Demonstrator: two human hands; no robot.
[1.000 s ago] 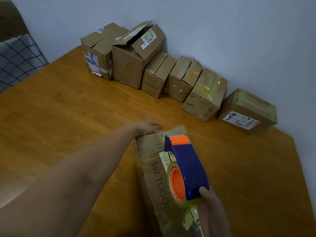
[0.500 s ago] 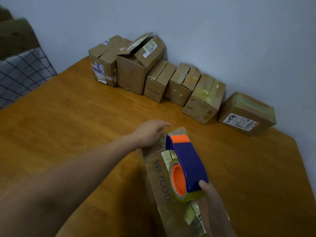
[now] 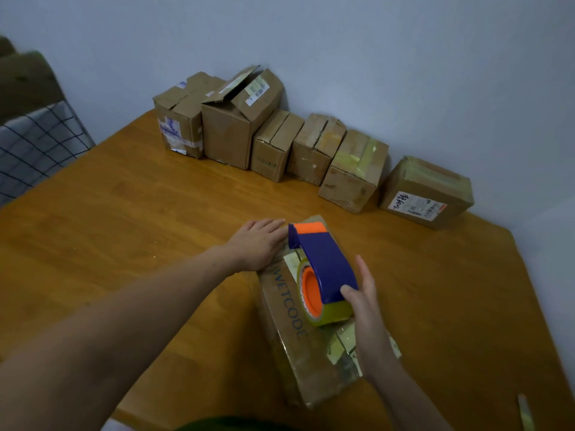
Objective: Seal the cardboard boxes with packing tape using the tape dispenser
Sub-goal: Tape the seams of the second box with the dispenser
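A long cardboard box (image 3: 287, 334) printed WETCODE lies flat on the wooden table (image 3: 124, 231), near the front edge and a little right of centre, with one short end pointing toward the wall (image 3: 373, 57). The left hand (image 3: 256, 245) rests on the box's far left corner, palm down and fingers straight. The right hand (image 3: 364, 301) grips the tape dispenser (image 3: 323, 262) at its rear, with the thumb on the blue cover and the fingers reaching along the far side. The dispenser sits on top of the box, its orange tip toward the far end. Its roll of yellowish clear tape (image 3: 334, 317) is against the lid. It hides the middle of the lid, so the seam under it cannot be seen. The right forearm crosses the box's near right corner, where shiny strips of tape show. Six more cardboard boxes stand in a row against the wall, well apart from the one in hand. From the left they are a taped box (image 3: 179, 122), a taller box with a raised flap (image 3: 231, 132) and two small boxes (image 3: 273, 147) (image 3: 314, 150). Then come a box with yellowed tape (image 3: 353, 172) and a tilted box with a white label (image 3: 426, 191). At the left stands a chair with a checked cushion (image 3: 34, 141). A scrap of tape (image 3: 524, 412) lies by the table's near right corner.
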